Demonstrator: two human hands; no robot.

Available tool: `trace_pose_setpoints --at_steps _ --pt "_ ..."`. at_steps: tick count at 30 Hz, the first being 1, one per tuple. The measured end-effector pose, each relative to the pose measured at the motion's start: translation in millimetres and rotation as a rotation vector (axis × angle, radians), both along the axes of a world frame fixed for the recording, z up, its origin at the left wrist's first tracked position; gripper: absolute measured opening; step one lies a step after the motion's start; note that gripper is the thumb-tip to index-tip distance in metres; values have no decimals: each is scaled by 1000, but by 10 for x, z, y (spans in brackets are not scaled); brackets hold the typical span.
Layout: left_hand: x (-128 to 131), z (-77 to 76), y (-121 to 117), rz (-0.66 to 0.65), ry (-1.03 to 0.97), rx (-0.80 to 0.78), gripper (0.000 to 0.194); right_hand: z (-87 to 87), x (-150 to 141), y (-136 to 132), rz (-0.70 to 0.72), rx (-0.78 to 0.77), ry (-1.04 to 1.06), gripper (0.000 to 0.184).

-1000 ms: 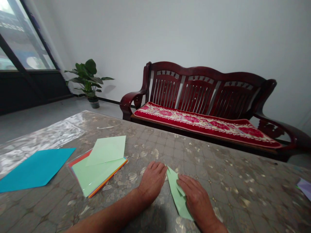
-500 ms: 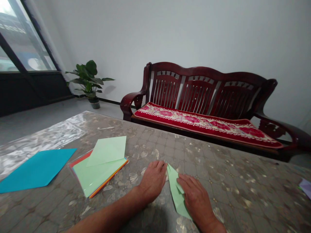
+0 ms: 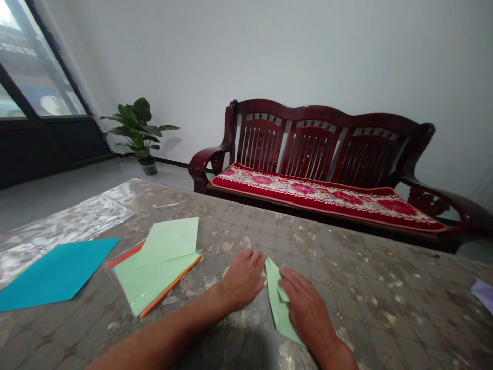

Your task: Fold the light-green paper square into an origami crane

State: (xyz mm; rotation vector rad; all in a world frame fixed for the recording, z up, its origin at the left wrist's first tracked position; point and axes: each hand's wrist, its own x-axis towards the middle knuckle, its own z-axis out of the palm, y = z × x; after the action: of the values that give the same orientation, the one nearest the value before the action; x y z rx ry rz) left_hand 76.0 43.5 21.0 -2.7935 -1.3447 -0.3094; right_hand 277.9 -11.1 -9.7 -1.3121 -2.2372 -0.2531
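Observation:
A folded light green paper [image 3: 276,293] lies on the table, narrow and pointed at its far end, with a small flap raised along its right side. My right hand [image 3: 308,306] rests over the paper's right edge, its bent fingers holding the flap and covering part of the sheet. Just left of the pointed tip is my left hand [image 3: 244,277], palm down on the table. Its fingers lie flat and close together, with the fingertips at the tip and the thumb by the paper's left edge. Whether the fingertips press on the paper is hard to tell.
Left of my hands, a loose green sheet [image 3: 171,236] lies on a stack of coloured paper [image 3: 154,280] in a clear sleeve. Farther left is a blue sheet [image 3: 57,275]. A purple paper piece [image 3: 483,294] sits at the right edge. A wooden bench [image 3: 304,144] stands beyond the table.
My hands stay at the folded paper with hardly any movement. The whole view has shifted slightly, and the purple piece shows a little farther left.

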Motion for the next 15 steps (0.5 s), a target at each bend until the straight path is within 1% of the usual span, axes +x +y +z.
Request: trace_pose_setpoints --at_steps 4,9,12,15 --pt "-17 13 38 -34 17 -2 35 -21 21 13 9 -8 3 52" --pt "-28 -16 73 -49 30 6 47 -33 43 29 8 -46 34 59" --pt "-30 -30 97 -39 40 -10 54 -38 49 39 5 -83 65 59" --pt "-29 -37 116 -39 47 -24 57 -43 55 43 -2 -112 75 57"
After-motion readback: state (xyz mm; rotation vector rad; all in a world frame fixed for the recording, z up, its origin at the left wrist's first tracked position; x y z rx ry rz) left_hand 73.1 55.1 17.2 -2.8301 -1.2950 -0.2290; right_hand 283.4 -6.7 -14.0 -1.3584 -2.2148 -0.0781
